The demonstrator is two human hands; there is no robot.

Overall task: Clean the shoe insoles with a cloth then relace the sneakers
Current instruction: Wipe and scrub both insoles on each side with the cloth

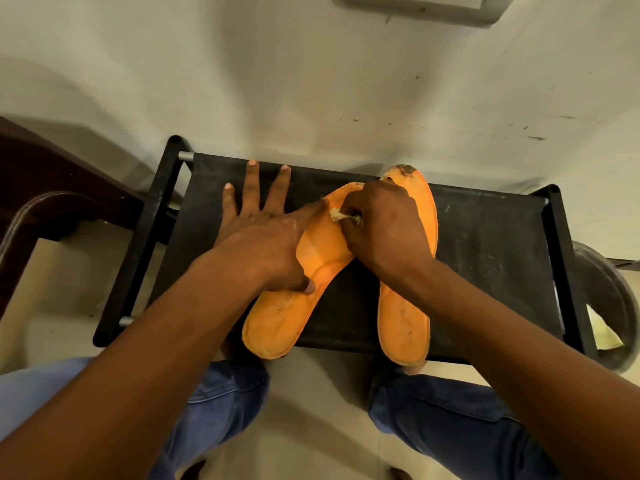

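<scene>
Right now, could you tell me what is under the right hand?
The right hand grips a small cloth against the left insole, with the right insole beneath its wrist. Most of the cloth is hidden in the grip.

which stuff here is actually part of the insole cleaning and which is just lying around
In use:
left insole, pinned by the left hand
right insole
cloth, gripped in the right hand
black stool under both insoles

Lying about:
dark wooden furniture
round bin
paper
</scene>
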